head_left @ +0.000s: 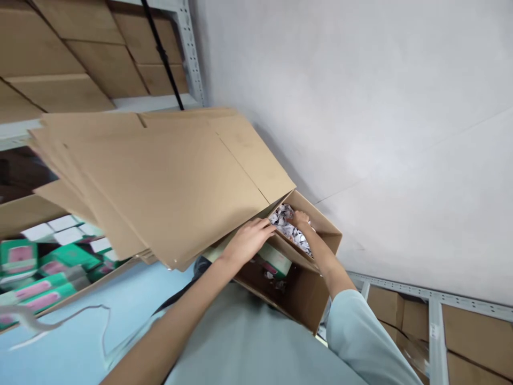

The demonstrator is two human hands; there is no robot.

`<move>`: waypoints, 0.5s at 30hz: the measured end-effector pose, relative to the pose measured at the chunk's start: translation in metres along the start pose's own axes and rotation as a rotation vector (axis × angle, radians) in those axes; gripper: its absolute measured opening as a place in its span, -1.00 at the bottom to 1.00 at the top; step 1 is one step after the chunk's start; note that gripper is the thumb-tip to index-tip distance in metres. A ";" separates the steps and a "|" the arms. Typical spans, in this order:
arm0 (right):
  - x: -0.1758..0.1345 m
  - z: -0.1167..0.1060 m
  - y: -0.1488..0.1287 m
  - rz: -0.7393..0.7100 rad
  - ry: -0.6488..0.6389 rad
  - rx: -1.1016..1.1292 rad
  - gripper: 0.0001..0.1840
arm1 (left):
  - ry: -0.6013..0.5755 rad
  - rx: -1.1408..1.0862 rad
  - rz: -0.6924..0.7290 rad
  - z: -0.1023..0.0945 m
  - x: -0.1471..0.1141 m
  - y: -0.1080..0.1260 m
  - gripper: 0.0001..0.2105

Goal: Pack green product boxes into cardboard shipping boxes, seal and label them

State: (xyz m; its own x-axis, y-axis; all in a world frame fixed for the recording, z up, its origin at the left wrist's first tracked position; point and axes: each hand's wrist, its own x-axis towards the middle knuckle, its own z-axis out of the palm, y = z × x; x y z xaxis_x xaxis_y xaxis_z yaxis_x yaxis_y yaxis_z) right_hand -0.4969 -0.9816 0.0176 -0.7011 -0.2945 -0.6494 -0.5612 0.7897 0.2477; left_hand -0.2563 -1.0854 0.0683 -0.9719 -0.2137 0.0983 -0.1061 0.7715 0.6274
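Observation:
My left hand (249,241) lies on the near rim of an open cardboard box, its fingers stretched out beside the flat cardboard. Inside that upper cardboard box (334,243) is crumpled or shredded printed paper (298,238), white with dark marks. My right hand (300,219) reaches down into it, fingers curled in against the paper and partly hidden. Closer to my body stands a second open cardboard box (308,299). It holds a white and green carton (276,261) and some paper scraps.
A stack of flattened cardboard sheets (172,176) leans left of the boxes. Green and pink cartons (48,267) fill a large box at lower left, by a blue surface (132,305). Metal shelves (436,337) hold brown boxes at lower right; a pale wall (360,107) rises behind.

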 end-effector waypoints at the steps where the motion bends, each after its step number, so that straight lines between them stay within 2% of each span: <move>1: 0.000 0.001 0.001 0.001 -0.001 -0.005 -0.41 | -0.006 0.014 0.002 0.000 0.000 0.000 -0.78; 9: -0.021 -0.002 0.023 -0.028 0.020 0.019 -0.66 | -0.029 -0.063 0.020 -0.007 -0.002 -0.001 -0.75; 12: -0.048 -0.015 0.041 -0.048 0.068 0.062 -0.70 | -0.040 -0.078 0.018 -0.008 -0.002 0.000 -0.71; 15: -0.096 -0.027 0.064 -0.069 0.177 0.157 -0.68 | -0.050 -0.108 0.015 -0.009 -0.002 0.000 -0.68</move>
State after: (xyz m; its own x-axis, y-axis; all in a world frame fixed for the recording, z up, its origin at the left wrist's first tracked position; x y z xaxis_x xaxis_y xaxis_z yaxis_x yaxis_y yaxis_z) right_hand -0.4774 -0.9167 0.1152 -0.7372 -0.4293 -0.5217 -0.5451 0.8342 0.0838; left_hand -0.2529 -1.0901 0.0754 -0.9828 -0.1705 0.0716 -0.0708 0.7047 0.7060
